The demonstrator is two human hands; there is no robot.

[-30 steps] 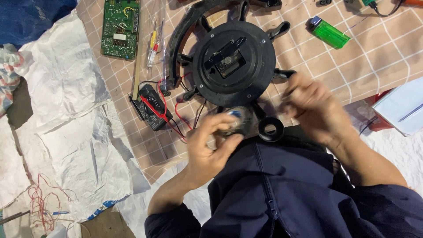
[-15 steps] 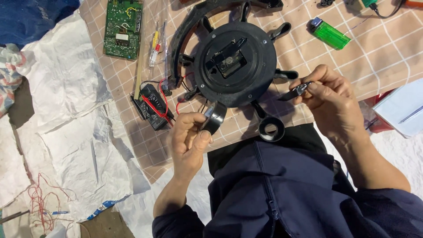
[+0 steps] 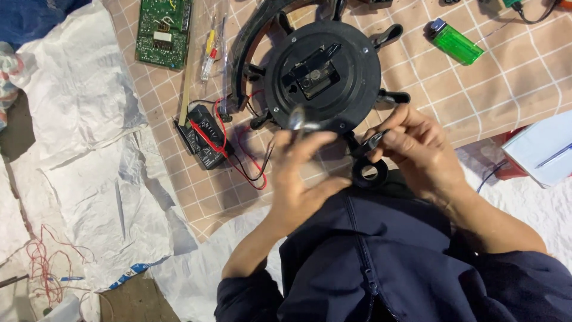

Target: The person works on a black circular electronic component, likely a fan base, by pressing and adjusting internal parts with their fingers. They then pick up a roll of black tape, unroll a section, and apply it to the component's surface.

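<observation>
1. Looking down from the head view, the round black disc [image 3: 322, 76] with its stubby spokes lies flat on the checked cloth [image 3: 512, 77]; its near rim sits just above both hands, so little free cloth shows between disc and body
2. Left hand [image 3: 301, 179] is curled, fingers pinched on a small shiny metal piece [image 3: 297, 118] that is blurred; it is held up over the disc's lower-left edge
3. Right hand [image 3: 417, 146] is closed round a small dark clip-like part [image 3: 372, 142], held just off the disc's lower-right rim and right above a black ring [image 3: 370, 173] lying on the cloth
4. Room to the left is crowded: a black box with red and black wires [image 3: 205, 136] lies near the disc, and a green circuit board [image 3: 162, 31] lies farther up
5. Open cloth lies to the right, between the disc and the green lighter [image 3: 454, 42]; a pale notebook with a pen [image 3: 545, 152] sits at the right edge
6. Crumpled white paper [image 3: 77, 119] covers the left border
7. Against half a second ago, the left hand has risen from below the disc to its lower rim, and the dark ring-like piece it held then has given way to the shiny one; the right hand has dropped slightly toward the black ring
</observation>
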